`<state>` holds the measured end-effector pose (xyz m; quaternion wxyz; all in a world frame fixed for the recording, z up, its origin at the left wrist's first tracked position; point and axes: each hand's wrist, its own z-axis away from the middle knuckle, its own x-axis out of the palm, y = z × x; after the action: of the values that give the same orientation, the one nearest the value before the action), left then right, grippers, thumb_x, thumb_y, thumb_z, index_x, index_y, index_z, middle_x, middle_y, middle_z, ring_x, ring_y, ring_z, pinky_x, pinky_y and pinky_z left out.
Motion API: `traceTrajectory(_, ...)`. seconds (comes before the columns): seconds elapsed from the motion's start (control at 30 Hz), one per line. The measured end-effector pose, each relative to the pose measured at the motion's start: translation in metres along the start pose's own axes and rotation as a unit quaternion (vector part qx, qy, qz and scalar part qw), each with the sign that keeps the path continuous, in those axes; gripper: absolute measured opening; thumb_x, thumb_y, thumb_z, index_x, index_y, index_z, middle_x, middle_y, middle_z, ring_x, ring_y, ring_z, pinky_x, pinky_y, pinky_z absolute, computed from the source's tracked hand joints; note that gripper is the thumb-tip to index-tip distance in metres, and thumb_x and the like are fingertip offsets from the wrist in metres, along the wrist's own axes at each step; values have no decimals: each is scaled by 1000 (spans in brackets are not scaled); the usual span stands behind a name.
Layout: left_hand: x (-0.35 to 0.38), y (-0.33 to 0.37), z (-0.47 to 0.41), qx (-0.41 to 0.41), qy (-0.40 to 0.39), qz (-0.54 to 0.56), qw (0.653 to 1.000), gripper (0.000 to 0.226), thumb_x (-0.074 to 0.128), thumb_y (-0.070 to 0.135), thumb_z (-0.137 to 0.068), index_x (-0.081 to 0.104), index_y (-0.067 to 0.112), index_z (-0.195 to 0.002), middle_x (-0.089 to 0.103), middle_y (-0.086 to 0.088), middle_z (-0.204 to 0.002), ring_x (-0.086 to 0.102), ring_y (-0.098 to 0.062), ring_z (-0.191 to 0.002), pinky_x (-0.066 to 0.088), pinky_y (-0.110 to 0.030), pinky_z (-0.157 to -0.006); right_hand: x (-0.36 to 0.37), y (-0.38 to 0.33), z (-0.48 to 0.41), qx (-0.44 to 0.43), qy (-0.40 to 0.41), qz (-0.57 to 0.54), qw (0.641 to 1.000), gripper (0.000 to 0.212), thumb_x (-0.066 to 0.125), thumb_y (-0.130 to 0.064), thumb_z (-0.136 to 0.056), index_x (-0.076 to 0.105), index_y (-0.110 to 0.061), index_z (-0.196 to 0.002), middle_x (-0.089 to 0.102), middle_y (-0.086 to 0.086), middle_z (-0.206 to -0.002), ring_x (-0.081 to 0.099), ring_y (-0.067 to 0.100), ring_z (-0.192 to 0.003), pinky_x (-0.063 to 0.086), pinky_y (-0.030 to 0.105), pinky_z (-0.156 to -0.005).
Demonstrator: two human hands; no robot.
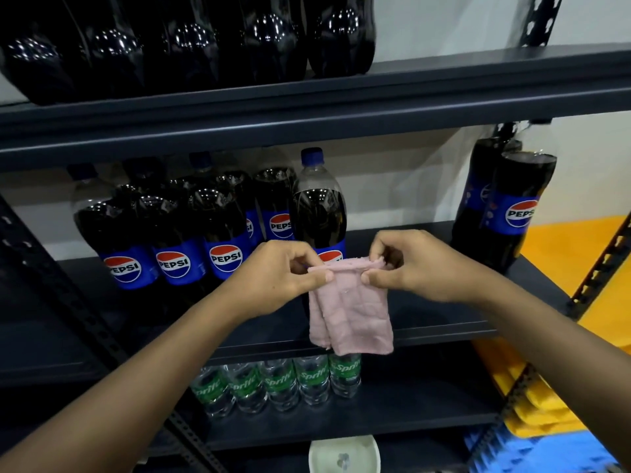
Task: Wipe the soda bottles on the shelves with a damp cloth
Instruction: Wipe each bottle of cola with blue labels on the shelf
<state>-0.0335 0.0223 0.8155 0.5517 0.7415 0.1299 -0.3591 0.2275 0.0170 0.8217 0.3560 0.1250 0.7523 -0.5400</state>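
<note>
A folded pink cloth (pixel 351 315) hangs in front of the middle shelf (pixel 444 329). My left hand (pixel 273 278) pinches its top left corner and my right hand (pixel 413 268) pinches its top right corner. Right behind the cloth stands one Pepsi bottle (pixel 319 206) with a blue cap, partly hidden by it. A group of several Pepsi bottles (pixel 177 240) fills the left of the same shelf. Two more Pepsi bottles (pixel 505 206) stand at the right end.
Dark cola bottles (pixel 191 46) line the top shelf. Small Sprite bottles (pixel 280 384) stand in a row on the lower shelf. A white bowl (pixel 345 455) sits at the bottom. Yellow and blue crates (pixel 546 404) lie to the right, behind a slotted upright (pixel 601 264).
</note>
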Motion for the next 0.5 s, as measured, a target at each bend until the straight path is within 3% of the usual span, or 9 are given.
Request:
traceTrajectory(0.13, 0, 0, -1, 4, 25, 52, 998, 30, 85, 28, -88, 62, 24, -106, 77, 6, -88, 74, -19, -85, 61, -40, -83, -1, 5, 1, 23, 10, -153, 988, 35, 85, -15, -83, 60, -18, -108, 68, 0, -83, 62, 13, -74, 54, 28, -70)
traceTrajectory(0.23, 0, 14, -4, 2, -38, -12, 999, 40, 75, 42, -94, 63, 31, -130, 73, 6, -94, 69, -8, -86, 58, -31, -84, 2, 4, 1, 28, 18, -250, 968, 47, 84, -14, -78, 58, -15, -117, 69, 3, -83, 64, 18, -77, 54, 31, -77)
traceTrajectory(0.3, 2, 28, -10, 26, -63, -53, 996, 28, 69, 47, -98, 74, 27, -117, 72, 4, -96, 68, -11, -88, 56, -37, -83, 3, 5, 1, 21, 16, -301, 953, 48, 84, -17, -73, 62, -13, -115, 71, 2, -86, 69, 19, -83, 55, 30, -81)
traceTrajectory(0.4, 1, 51, -17, 53, -50, 6, 997, 28, 66, 48, -98, 79, 23, -101, 76, -2, -96, 72, -23, -94, 57, -47, -85, -4, 6, 5, 3, -15, -390, 921, 46, 83, -25, -80, 66, -7, -119, 74, 11, -111, 70, 29, -108, 57, 34, -91)
traceTrajectory(0.5, -7, 74, -24, 55, -75, 49, 994, 32, 65, 51, -92, 80, 24, -101, 80, 2, -98, 76, -20, -96, 60, -39, -88, -13, 6, 5, 6, -98, -467, 879, 65, 88, -42, -74, 70, -10, -128, 70, 16, -124, 66, 32, -118, 55, 38, -95)
